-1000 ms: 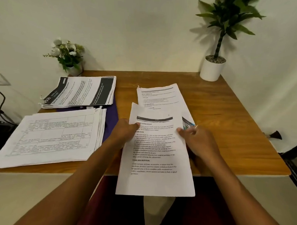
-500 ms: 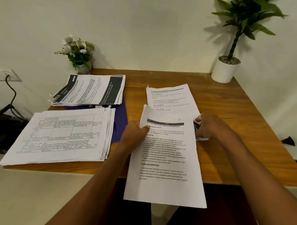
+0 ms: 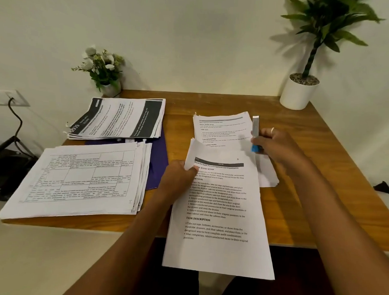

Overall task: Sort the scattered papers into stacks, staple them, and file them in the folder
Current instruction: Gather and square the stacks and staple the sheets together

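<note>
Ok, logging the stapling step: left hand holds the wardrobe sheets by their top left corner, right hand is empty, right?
Not quite. The right hand isn't empty: it grips a silver and blue stapler, upright, as the head view shows. The left hand does hold the wardrobe sheets by their top left corner.

On the front sheet [image 3: 219,215] we read the title "Wardrobe Outfit Pre-arrangement and Organization", the headings "SCENE SETUP", "TASK GOAL" (its start covered) and "TASK DESCRIPTION", and "51" at the top right. The rear sheet [image 3: 221,128] carries "TASK GOAL", "TASK DESCRIPTION" and "REQUIRED PROPS" in small print. On the banded stack [image 3: 119,119] we make out "939"; its other lines blur. The grid stack [image 3: 80,178] is too fine to read.
</note>
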The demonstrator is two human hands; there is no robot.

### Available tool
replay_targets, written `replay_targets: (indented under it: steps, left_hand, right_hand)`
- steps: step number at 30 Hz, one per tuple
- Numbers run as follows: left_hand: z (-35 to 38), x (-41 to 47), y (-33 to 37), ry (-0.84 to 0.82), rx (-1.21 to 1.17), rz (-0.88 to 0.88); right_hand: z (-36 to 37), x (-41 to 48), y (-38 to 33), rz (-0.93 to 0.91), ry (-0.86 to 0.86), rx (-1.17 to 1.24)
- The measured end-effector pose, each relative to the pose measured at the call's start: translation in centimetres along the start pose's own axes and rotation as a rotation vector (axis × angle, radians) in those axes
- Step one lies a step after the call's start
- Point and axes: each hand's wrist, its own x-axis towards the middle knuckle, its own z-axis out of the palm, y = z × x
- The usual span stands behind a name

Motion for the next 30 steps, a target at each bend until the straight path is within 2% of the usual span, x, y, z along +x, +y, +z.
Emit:
replay_targets:
  steps: [3, 8, 22, 30]
  left_hand:
    - [0.1, 0.1, 0.0, -0.001, 0.010, 0.017]
    - [0.1, 0.0, 0.0, -0.027, 0.016, 0.025]
    - [0.2, 0.4, 0.0, -0.041, 0.014, -0.015]
    - [0.1, 0.4, -0.1, -0.029, 0.037, -0.023]
  right_hand:
    - [3.0, 1.6, -0.6, -0.088, -0.175, 0.403]
    - [8.1, 3.5, 0.8, -0.063, -0.336, 0.698]
    - [8.9, 4.9, 3.5, -0.117, -0.408, 0.659]
    - [8.8, 5.5, 3.5, -0.099, -0.506, 0.649]
